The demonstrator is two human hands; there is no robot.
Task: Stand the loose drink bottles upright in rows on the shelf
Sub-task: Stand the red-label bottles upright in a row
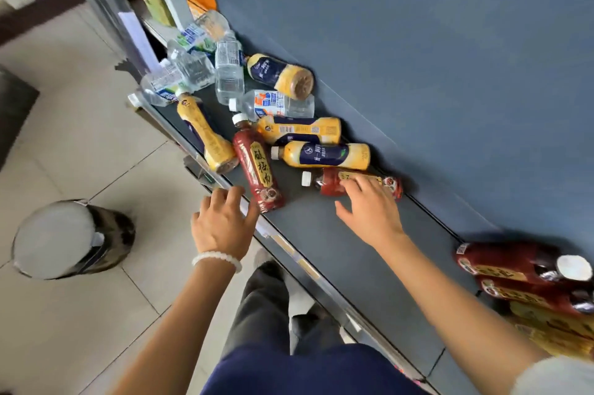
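Several loose bottles lie on their sides on the dark shelf [321,233]. My right hand [369,211] is spread open over a red bottle [328,182] lying near the back wall, fingertips touching it. My left hand [221,224] hovers at the shelf's front edge, fingers loosely curled, just beside the base of another red bottle [257,166]. Yellow bottles with blue labels [324,155] [302,130] [205,134] [279,74] lie behind them. Clear water bottles [228,73] [276,104] are heaped at the far left end.
A few red bottles [514,262] stand upright at the shelf's right end, with yellow packs below them. A blue back wall [418,40] runs behind the shelf. A steel pedal bin [70,240] stands on the tiled floor to the left. My legs are below.
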